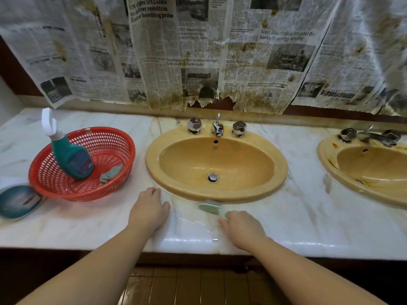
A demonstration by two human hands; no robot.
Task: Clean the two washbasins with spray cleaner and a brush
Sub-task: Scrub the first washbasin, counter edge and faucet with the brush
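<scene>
Right hand [242, 227] grips the handle of a pale green brush [210, 206], fingers curled round it; the brush head sits at the 6 o'clock edge of the near washbasin [259, 190], where the ochre rim meets the marble counter [308, 216]. Left hand [149, 210] lies flat on the counter at about 7 o'clock of that basin, fingers relaxed, holding nothing and seemingly bracing. Step in hand looks like scrubbing the rim seam. To do it well: keep the bristles angled into the joint between rim and marble, work in short strokes round the rim clockwise or anticlockwise without skipping, keep the left hand planted for steadiness, and let the wet film on the counter front carry the loosened grime rather than spreading it dry. The bowl already shines, so I judge the rim and surround are what remain here. The second washbasin [330, 168] at 3 o'clock shows brown stains on its rim and looks not yet cleaned. The spray cleaner [70, 157] leans in the red basket [119, 137] at 9 o'clock, well apart from both hands, beside a grey-green rag [111, 173]. Hard to make out: the brush bristles are blurred and its handle is mostly hidden by the right hand; the second basin is cut off at the frame edge; a blue dish [18, 202] at far 8 o'clock is blurred.
</scene>
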